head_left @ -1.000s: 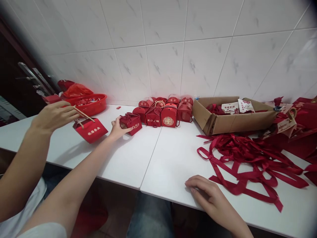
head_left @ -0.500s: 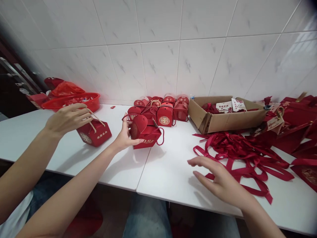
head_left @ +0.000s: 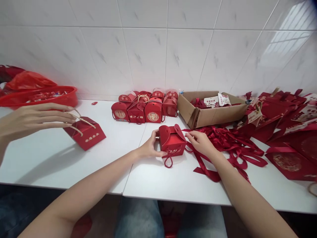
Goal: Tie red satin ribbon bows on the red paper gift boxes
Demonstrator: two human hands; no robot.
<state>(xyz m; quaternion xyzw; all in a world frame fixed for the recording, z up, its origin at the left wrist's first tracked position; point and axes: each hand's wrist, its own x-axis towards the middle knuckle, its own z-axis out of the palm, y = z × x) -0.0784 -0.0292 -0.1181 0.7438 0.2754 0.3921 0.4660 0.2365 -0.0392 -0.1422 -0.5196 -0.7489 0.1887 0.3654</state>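
A small red gift box with a rounded flap top and a thin cord loop stands on the white table in front of me. My left hand grips its left side, thumb and fingers closed on it. My right hand is closed against its right side by the flap, resting on the edge of a pile of red ribbons.
A co-worker's hand at the left holds another red box by its rope handles. A row of finished red boxes lines the tiled wall. An open cardboard box, flat red bags and a red basin stand around.
My left hand drew the red box from near the row to the table's middle in front of me. My right hand rose from the table edge and came onto the box's right side.
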